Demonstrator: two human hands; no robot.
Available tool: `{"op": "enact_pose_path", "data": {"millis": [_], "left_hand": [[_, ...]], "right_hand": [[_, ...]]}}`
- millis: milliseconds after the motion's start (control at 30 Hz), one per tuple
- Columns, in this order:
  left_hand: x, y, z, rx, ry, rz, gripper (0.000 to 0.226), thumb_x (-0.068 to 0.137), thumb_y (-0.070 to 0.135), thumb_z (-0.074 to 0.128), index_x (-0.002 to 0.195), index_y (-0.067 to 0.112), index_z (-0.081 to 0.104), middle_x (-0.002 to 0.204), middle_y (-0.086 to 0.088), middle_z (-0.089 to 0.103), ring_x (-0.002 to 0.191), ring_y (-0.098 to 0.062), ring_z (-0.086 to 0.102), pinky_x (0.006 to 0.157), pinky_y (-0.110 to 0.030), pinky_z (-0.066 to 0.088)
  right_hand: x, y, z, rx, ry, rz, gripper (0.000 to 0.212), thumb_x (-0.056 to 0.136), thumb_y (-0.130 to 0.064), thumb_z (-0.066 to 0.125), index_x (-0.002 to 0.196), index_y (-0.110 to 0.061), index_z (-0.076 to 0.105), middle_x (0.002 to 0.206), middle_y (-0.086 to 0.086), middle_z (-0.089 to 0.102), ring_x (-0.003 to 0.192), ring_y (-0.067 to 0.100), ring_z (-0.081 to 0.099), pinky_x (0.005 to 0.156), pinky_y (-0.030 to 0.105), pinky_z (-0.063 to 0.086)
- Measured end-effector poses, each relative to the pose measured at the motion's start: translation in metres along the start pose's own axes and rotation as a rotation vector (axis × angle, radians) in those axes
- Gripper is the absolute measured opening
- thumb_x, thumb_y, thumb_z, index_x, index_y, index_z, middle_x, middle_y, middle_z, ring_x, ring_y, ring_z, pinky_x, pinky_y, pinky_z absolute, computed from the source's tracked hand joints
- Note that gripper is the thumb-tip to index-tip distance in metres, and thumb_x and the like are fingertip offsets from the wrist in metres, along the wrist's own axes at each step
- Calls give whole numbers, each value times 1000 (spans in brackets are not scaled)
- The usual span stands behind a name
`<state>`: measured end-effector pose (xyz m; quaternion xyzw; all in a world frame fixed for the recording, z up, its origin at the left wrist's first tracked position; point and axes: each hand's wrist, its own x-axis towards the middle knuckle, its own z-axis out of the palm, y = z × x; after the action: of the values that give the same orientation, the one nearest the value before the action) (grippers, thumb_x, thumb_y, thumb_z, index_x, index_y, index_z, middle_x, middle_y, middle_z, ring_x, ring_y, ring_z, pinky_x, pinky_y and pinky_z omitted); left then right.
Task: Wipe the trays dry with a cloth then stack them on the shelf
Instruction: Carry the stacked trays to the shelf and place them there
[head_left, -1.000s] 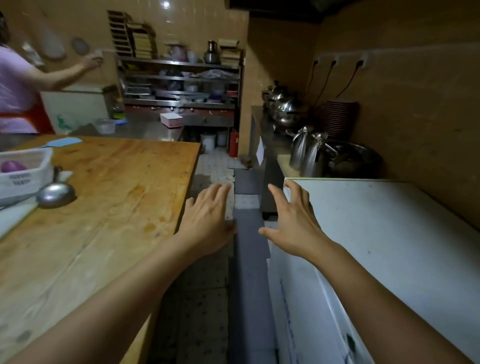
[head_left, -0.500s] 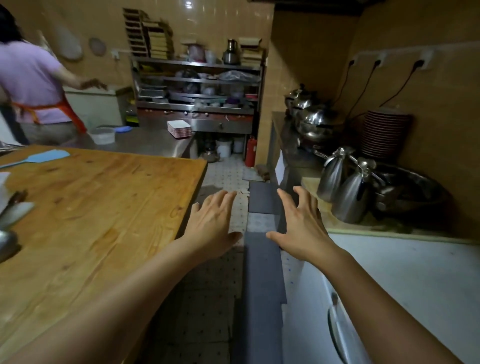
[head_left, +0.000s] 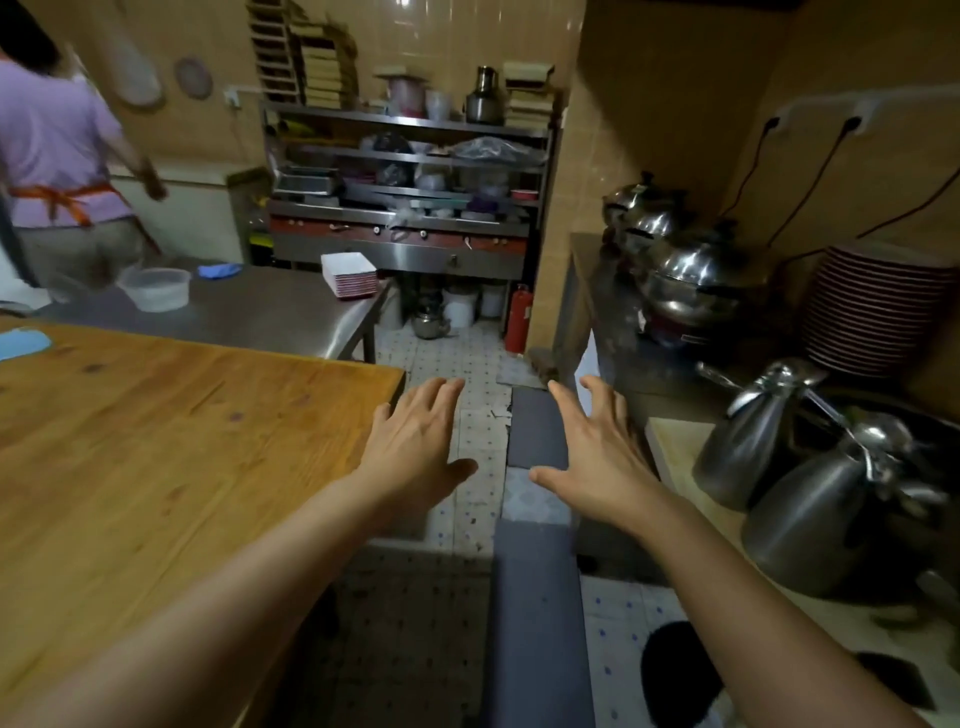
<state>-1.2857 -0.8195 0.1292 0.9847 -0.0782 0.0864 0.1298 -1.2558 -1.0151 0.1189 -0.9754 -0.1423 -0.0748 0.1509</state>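
A stack of white trays with red edges (head_left: 349, 274) sits on the far corner of a steel table (head_left: 260, 312). Behind it stands a metal shelf unit (head_left: 405, 156) crowded with kitchenware. My left hand (head_left: 415, 441) and my right hand (head_left: 597, 447) both reach forward over the aisle with fingers spread, palms down, holding nothing. A blue cloth (head_left: 219, 270) lies on the steel table to the left of the trays. The trays are well beyond both hands.
A wooden table (head_left: 156, 467) fills the left. On the right counter stand two steel jugs (head_left: 795, 478), pots (head_left: 696, 275) and stacked red plates (head_left: 878, 306). A person in a purple top (head_left: 62, 171) stands far left. Grey mats (head_left: 535, 597) run along the tiled aisle; a fire extinguisher (head_left: 518, 317) stands ahead.
The view has advanced down the aisle: the white chest on the right and the basket on the wooden table have dropped out of sight. Both hands stay outstretched and spread. The far person turned away.
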Motion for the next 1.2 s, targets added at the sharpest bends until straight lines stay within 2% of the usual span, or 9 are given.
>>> {"op": "enact_pose_path", "data": {"millis": [233,567,900,1200], "left_hand": [[177,-51,8,15,-12,7,89,84,42,62,150,20,6,155,-1,14,142,-22,17,114,-46,19],[372,-111,30,29,5,-4,89,85,45,61,150,21,5,156,0,13,142,-21,16,115,-47,17],[601,-178,56,66,81,-158,87,85,47,60,149,22,7,155,0,16,141,-20,19,112,-48,24],[746,-241,83,62,66,-247,88,84,49,60,149,21,7,155,0,16,140,-22,22,113,-48,23]], "right_hand": [[177,22,15,-1,31,25,98,75,-47,70,148,-29,7,150,-4,-6,141,28,-1,114,43,19],[391,55,52,33,39,-29,98,77,-45,70,148,-28,6,151,-3,-8,141,27,-4,112,44,23],[647,100,78,62,9,-162,96,78,-45,69,148,-27,6,151,-1,-8,140,27,-3,113,42,22],[812,119,116,92,-68,-237,96,77,-47,68,147,-28,6,149,-4,-5,139,25,-2,113,42,23]]}}
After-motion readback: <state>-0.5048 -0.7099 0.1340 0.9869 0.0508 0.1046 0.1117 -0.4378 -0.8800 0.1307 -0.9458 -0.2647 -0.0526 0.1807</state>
